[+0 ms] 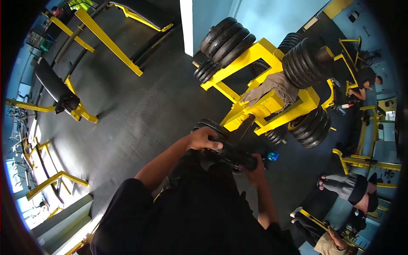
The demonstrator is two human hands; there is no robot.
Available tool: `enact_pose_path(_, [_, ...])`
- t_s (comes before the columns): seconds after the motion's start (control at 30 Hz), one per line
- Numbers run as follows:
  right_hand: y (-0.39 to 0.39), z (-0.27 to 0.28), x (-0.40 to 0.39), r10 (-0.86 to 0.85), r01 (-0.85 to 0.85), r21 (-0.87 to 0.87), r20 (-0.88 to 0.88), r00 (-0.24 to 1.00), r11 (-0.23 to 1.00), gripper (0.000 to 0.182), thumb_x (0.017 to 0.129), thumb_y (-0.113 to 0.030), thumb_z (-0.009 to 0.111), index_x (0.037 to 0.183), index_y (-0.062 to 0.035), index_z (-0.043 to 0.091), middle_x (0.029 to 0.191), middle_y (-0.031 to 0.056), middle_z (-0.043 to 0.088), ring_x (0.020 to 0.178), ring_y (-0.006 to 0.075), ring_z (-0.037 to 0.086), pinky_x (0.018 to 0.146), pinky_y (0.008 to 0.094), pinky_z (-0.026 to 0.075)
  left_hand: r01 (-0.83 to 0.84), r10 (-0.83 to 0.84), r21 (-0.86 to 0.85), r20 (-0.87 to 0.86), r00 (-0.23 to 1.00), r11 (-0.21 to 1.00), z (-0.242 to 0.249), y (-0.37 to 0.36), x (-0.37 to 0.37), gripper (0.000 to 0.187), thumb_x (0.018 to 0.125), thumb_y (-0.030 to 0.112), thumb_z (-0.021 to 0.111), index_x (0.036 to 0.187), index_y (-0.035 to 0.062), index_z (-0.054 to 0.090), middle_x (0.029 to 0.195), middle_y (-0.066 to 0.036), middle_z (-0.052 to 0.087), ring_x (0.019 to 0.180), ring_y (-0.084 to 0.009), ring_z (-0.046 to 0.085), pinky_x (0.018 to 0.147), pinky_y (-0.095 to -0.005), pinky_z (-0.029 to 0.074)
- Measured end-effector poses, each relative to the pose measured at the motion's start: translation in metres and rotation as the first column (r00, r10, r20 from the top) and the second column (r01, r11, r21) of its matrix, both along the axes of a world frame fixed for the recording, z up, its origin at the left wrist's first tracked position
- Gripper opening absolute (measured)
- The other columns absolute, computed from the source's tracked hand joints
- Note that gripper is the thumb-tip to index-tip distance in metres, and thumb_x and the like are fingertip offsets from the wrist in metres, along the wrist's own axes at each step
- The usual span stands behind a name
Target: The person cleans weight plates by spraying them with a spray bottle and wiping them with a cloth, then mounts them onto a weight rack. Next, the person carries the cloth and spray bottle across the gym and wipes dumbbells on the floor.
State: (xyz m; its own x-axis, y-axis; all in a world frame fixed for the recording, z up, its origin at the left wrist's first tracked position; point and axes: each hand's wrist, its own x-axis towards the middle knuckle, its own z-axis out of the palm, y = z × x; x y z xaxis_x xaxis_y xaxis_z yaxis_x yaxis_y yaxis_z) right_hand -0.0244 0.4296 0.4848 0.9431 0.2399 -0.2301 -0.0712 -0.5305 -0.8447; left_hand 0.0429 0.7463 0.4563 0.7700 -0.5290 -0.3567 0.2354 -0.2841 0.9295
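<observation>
Both my hands are on black weight plates (pixel 231 154) low in front of my body. My left hand (pixel 205 139) has its fingers curled over the plates' left side, thumb pointing right. At their right end my right hand (pixel 254 169) is wrapped round the edge, its fingers partly hidden. Just beyond the plates stands a yellow rack (pixel 238 63) loaded with black plates on several pegs. A brown cloth (pixel 274 89) is draped over the middle of the rack.
A black bench (pixel 55 83) and yellow frames (pixel 108 42) stand at the left on the dark floor (pixel 123 106). A blue object (pixel 272 156) lies right of my right hand. Several people are at the right, one in grey leggings (pixel 338 185). A white-edged wall is at the top.
</observation>
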Motion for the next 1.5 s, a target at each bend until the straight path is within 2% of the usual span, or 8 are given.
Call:
enact_pose_path(0.1, [0.003, -0.002, -0.004, -0.110, 0.109, -0.018, -0.037, 0.993, 0.994, 0.057, 0.073, -0.016, 0.091, 0.114, -0.0065, 0.053, 0.104, 0.0131, 0.066, 0.097, 0.0239, 0.066, 0.085, 0.0368, 0.051, 0.048, -0.045, -0.025, 0.101, 0.994, 0.999, -0.008, 0.000, 0.022, 0.064, 0.078, 0.060, 0.073, 0.088, -0.0034, 0.072, 0.077, -0.011, 0.066, 0.079, -0.0228, 0.063, 0.075, -0.0384, 0.048])
enact_pose_path(0.2, [0.006, -0.007, 0.004, -0.132, 0.137, -0.144, 0.041, 0.990, 0.980, 0.056, 0.074, -0.014, 0.090, 0.115, -0.0057, 0.052, 0.105, 0.0133, 0.068, 0.099, 0.0244, 0.066, 0.086, 0.0365, 0.051, 0.069, -0.064, -0.078, 0.071, 0.995, 0.995, -0.020, -0.003, 0.040, 0.074, 0.079, 0.066, 0.071, 0.099, -0.0054, 0.073, 0.087, -0.015, 0.071, 0.084, -0.0246, 0.066, 0.077, -0.0381, 0.050])
enact_pose_path(0.33, [0.009, -0.005, 0.020, -0.213, 0.210, -0.083, -0.028, 0.977, 0.974, 0.055, 0.076, -0.013, 0.088, 0.117, -0.0040, 0.052, 0.107, 0.0138, 0.067, 0.101, 0.0247, 0.066, 0.088, 0.0369, 0.051, 0.075, -0.076, -0.090, -0.011, 0.997, 0.993, -0.033, -0.010, 0.062, 0.079, 0.080, 0.067, 0.071, 0.104, -0.0077, 0.072, 0.092, -0.017, 0.072, 0.087, -0.0244, 0.067, 0.080, -0.0372, 0.051])
enact_pose_path(0.47, [0.009, 0.002, 0.043, -0.263, 0.255, -0.079, -0.106, 0.959, 0.964, 0.056, 0.077, -0.015, 0.088, 0.118, -0.0025, 0.052, 0.110, 0.0146, 0.067, 0.102, 0.0249, 0.066, 0.089, 0.0374, 0.051, 0.099, -0.104, -0.135, -0.029, 0.994, 0.986, -0.035, -0.017, 0.088, 0.081, 0.078, 0.066, 0.070, 0.104, -0.0107, 0.071, 0.089, -0.019, 0.071, 0.088, -0.0265, 0.068, 0.081, -0.0392, 0.051])
enact_pose_path(0.63, [0.008, 0.006, 0.069, -0.268, 0.253, -0.184, -0.061, 0.961, 0.950, 0.056, 0.078, -0.016, 0.087, 0.119, -0.0031, 0.052, 0.110, 0.0151, 0.067, 0.103, 0.0258, 0.066, 0.088, 0.0380, 0.051, -0.029, 0.036, -0.070, 0.095, 0.995, 0.997, -0.045, -0.031, 0.110, 0.073, 0.080, 0.061, 0.073, 0.100, -0.0082, 0.073, 0.082, -0.017, 0.070, 0.080, -0.0234, 0.066, 0.075, -0.0378, 0.050])
enact_pose_path(1.1, [-0.012, -0.013, 0.124, -0.323, 0.311, -0.146, -0.062, 0.944, 0.939, 0.063, 0.079, -0.019, 0.087, 0.128, -0.0026, 0.051, 0.115, 0.0161, 0.068, 0.108, 0.0259, 0.066, 0.091, 0.0382, 0.051, 0.054, -0.055, -0.059, -0.015, 0.998, 0.997, -0.053, -0.057, 0.178, 0.065, 0.081, 0.058, 0.075, 0.097, -0.0048, 0.075, 0.076, -0.010, 0.069, 0.073, -0.0166, 0.064, 0.071, -0.0351, 0.049])
enact_pose_path(1.17, [-0.010, -0.009, 0.128, -0.324, 0.309, -0.280, -0.008, 0.946, 0.909, 0.066, 0.079, -0.020, 0.087, 0.131, -0.0025, 0.050, 0.117, 0.0166, 0.067, 0.110, 0.0272, 0.065, 0.094, 0.0392, 0.050, 0.072, -0.072, -0.045, 0.001, 0.997, 0.996, -0.052, -0.062, 0.187, 0.065, 0.082, 0.059, 0.075, 0.097, -0.0049, 0.075, 0.076, -0.010, 0.069, 0.072, -0.0163, 0.063, 0.071, -0.0350, 0.049])
enact_pose_path(1.5, [-0.019, -0.017, 0.136, -0.352, 0.318, -0.342, -0.040, 0.935, 0.884, 0.082, 0.076, -0.031, 0.089, 0.137, 0.0008, 0.045, 0.125, 0.0211, 0.063, 0.118, 0.0318, 0.062, 0.098, 0.0424, 0.049, 0.123, -0.119, -0.040, 0.084, 0.989, 0.992, -0.063, -0.066, 0.202, 0.067, 0.082, 0.061, 0.075, 0.095, -0.0043, 0.075, 0.075, -0.009, 0.069, 0.071, -0.0157, 0.064, 0.068, -0.0340, 0.049])
